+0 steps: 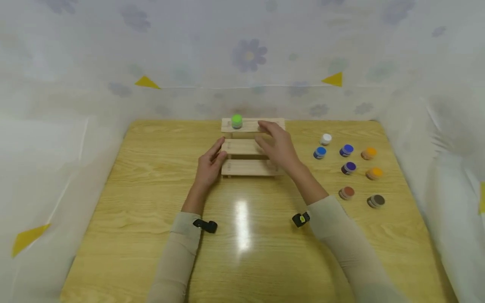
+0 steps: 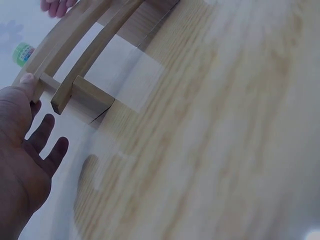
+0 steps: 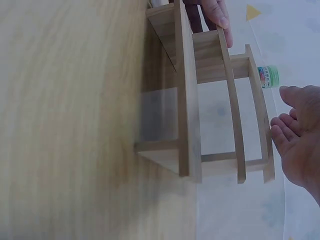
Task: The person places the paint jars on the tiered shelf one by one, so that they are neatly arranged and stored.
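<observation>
A pale wooden three-step shelf stand [image 1: 242, 167] is at the back middle of the table. A small green-lidded paint jar [image 1: 236, 121] stands on the left part of its top step. My left hand [image 1: 208, 168] grips the left end of the middle step between thumb and fingers; in the left wrist view the lower fingers [image 2: 42, 134] spread away from the wood. My right hand [image 1: 279, 147] hovers over the right side of the steps with relaxed fingers and holds nothing. In the right wrist view that hand [image 3: 302, 135] is close beside the top step, below the green jar.
On the table's right side stand several small paint jars: white [image 1: 326, 139], light blue [image 1: 320, 152], two dark blue [image 1: 348, 168], two orange [image 1: 374, 173], reddish brown [image 1: 346, 193] and dark brown [image 1: 376, 201]. A pale flowered sheet [image 1: 212, 50] hangs behind the table.
</observation>
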`<move>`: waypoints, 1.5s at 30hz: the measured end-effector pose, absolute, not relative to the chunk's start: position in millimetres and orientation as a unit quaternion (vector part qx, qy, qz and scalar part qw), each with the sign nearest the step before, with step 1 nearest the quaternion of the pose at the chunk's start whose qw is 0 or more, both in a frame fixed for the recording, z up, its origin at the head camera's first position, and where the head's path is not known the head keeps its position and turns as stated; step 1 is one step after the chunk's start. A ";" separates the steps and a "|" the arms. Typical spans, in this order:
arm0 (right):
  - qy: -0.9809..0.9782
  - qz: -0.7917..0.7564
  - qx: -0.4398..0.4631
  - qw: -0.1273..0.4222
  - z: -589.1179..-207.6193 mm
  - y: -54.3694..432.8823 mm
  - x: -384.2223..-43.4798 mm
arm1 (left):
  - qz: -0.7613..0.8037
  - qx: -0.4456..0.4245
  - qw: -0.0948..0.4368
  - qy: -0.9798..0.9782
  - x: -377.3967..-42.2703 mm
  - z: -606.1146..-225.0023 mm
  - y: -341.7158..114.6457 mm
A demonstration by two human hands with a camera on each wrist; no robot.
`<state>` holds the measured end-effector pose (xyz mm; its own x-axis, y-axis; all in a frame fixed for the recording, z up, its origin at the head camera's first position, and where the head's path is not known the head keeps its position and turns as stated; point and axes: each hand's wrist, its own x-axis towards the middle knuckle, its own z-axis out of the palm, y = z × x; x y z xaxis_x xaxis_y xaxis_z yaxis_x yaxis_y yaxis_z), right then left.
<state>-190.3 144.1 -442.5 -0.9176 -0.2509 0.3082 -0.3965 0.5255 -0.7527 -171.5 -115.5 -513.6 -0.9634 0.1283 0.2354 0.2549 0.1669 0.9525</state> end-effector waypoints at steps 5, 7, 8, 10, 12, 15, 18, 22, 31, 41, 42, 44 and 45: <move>-0.864 0.464 0.168 0.099 -452.0 158.5 -160.7 | -0.630 -0.137 0.049 -0.763 -170.2 -509.8 -120.6; -0.865 0.465 0.147 0.115 -458.4 166.9 -150.7 | -0.630 -0.140 0.046 -0.762 -169.6 -508.6 -121.8; -0.865 0.468 0.135 0.125 -461.8 171.4 -147.0 | -0.631 -0.140 0.046 -0.762 -169.2 -508.3 -122.5; -0.862 0.477 0.100 0.137 -468.7 181.5 -141.2 | -0.632 -0.139 0.045 -0.761 -168.5 -507.6 -124.1; -0.859 0.487 0.064 0.147 -477.2 192.7 -138.3 | -0.633 -0.138 0.046 -0.761 -167.8 -506.5 -125.6; -0.855 0.493 0.012 0.161 -488.4 209.6 -136.8 | -0.634 -0.136 0.048 -0.760 -167.3 -505.7 -127.1; -0.854 0.491 -0.041 0.169 -496.4 225.1 -136.3 | -0.634 -0.136 0.049 -0.760 -167.2 -505.2 -127.7; -0.848 0.491 -0.105 0.167 -503.2 241.8 -135.5 | -0.631 -0.140 0.051 -0.762 -167.7 -504.4 -128.3; -0.857 0.469 -0.143 0.157 -515.5 260.9 -141.2 | -0.634 -0.139 0.056 -0.759 -168.6 -505.7 -128.0; -0.852 0.480 -0.138 0.159 -528.7 270.8 -154.1 | -0.636 -0.129 0.057 -0.759 -169.0 -507.5 -125.0; -0.853 0.478 -0.135 0.163 -529.7 271.0 -154.7 | -0.636 -0.128 0.058 -0.758 -169.1 -507.5 -124.8; -0.853 0.478 -0.131 0.165 -531.4 270.7 -155.0 | -0.637 -0.128 0.058 -0.758 -169.0 -507.5 -124.8; -0.853 0.477 -0.128 0.167 -532.3 270.4 -155.1 | -0.637 -0.128 0.057 -0.758 -168.8 -507.6 -124.8</move>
<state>-155.1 270.4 -532.3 -0.9111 0.3783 0.1635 0.0588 0.5120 -0.8570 -168.8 -124.8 -507.6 -0.9608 0.1212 0.2495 0.2667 0.1569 0.9509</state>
